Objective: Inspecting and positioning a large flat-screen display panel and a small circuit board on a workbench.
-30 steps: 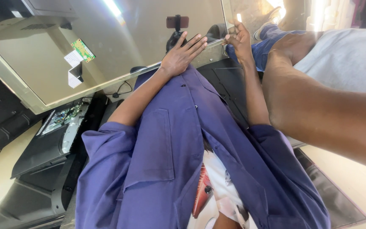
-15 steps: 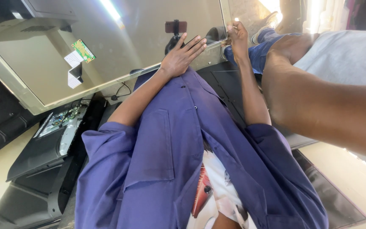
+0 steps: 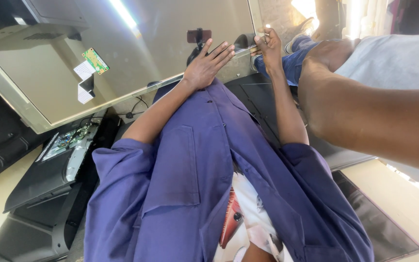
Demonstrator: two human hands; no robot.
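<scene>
While your arms reach forward out of the rolled sleeves of a blue work coat (image 3: 190, 165), both hands meet the lower edge of a large reflective panel (image 3: 170, 53), apparently a flat screen with its back removed, standing tilted in front of you. Your left hand (image 3: 208, 65) lies flat and open on the panel near its bottom edge, fingers (image 3: 221, 50) spread and extended, palm pressing on the glossy surface; it clasps nothing. Your right hand (image 3: 269, 47) is at the panel's lower corner, fingers curled and pinched together around the rim or a small bright item there; what exactly it pinches cannot be told.

The panel fills the upper left of the view and mirrors a ceiling light strip (image 3: 124, 14). A small green circuit board (image 3: 95, 60) and white paper tags (image 3: 84, 80) sit on its surface, well apart from both hands. A dark clamp-like fitting (image 3: 199, 36) shows just above your left hand.

Lower left, a dark television chassis (image 3: 40, 179) lies flat with an exposed green circuit board (image 3: 69, 140) on it. To the right, another person's bare forearm (image 3: 369, 121) crosses the view, with a grey shirt (image 3: 394, 58) and blue trousers (image 3: 294, 63) behind; it touches neither of your hands.
</scene>
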